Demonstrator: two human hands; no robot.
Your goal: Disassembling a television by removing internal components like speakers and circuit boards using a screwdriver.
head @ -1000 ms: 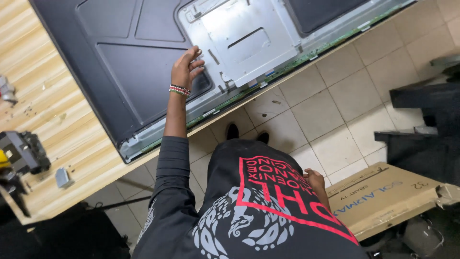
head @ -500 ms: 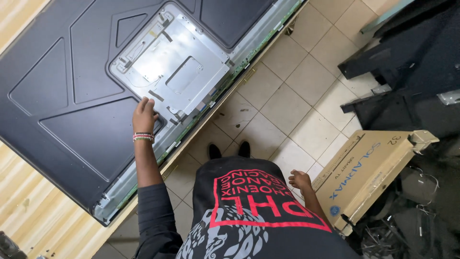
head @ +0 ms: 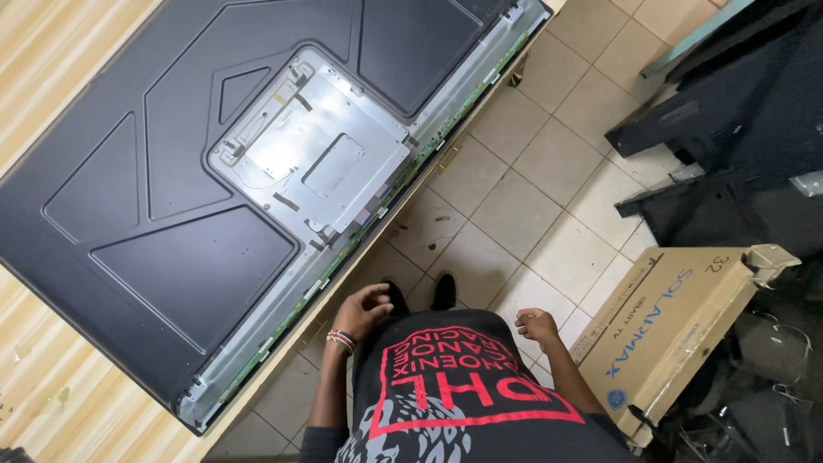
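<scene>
Black television panel [head: 171, 206] lies face-down on the wooden surface [head: 51, 51], its near edge overhanging; both hands, left [head: 364, 310] and right [head: 537, 326], hang loosely curled and empty, so a bump could slide it floorward.

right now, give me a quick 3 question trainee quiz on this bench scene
1. True or false: the left hand rests on the metal plate of the panel.
2. Which thing is nearest the right hand? A) the cardboard box B) the metal plate C) the wooden bench
3. Fill in: the panel lies flat on the wooden ____.

Key
1. False: the hand hangs off the panel's edge, over the tiled floor, touching nothing.
2. A
3. bench
</scene>
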